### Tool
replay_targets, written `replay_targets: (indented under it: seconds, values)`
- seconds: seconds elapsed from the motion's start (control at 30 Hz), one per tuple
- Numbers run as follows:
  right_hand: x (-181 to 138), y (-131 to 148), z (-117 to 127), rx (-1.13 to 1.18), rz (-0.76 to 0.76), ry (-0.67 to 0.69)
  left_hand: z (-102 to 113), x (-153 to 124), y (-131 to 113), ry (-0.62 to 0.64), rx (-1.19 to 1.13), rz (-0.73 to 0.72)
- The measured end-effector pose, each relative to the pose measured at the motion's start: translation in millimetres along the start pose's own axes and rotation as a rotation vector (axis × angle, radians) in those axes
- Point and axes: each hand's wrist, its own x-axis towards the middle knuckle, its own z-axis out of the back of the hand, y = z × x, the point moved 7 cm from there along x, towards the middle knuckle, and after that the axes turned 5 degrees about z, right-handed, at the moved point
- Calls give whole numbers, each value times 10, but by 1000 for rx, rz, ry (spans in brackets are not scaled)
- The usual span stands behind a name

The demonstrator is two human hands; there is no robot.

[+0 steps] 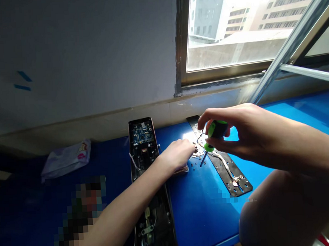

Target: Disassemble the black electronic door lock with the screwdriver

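Note:
My right hand (pixel 237 133) grips a green and black screwdriver (pixel 218 129), its shaft slanting down to the blue table beside several small dark screws (pixel 194 166). My left hand (pixel 179 153) is closed close by, with its fingertips turned away at a small white part; what they hold is hidden. Under my left forearm lies a long black housing (pixel 166 212), with a blue circuit board (pixel 143 134) at its far end. A black perforated plate (pixel 221 171) with a white taped cable (pixel 225 163) lies below my right hand.
A white and purple plastic packet (pixel 68 158) sits near the wall at left. A metal frame (pixel 279 66) slants across the window at right. A bent knee (pixel 270 213) rises at the table's near edge (pixel 219 244). The lower left is partly pixelated.

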Motion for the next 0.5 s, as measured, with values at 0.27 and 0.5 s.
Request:
replay_targets:
  seconds: [0.27, 0.5]
  values:
    - [39, 18, 36, -3, 52, -42, 33, -59, 43, -3, 2, 7]
    - [197, 225, 64, -1, 181, -161, 683, -793, 299, -641, -174, -61]
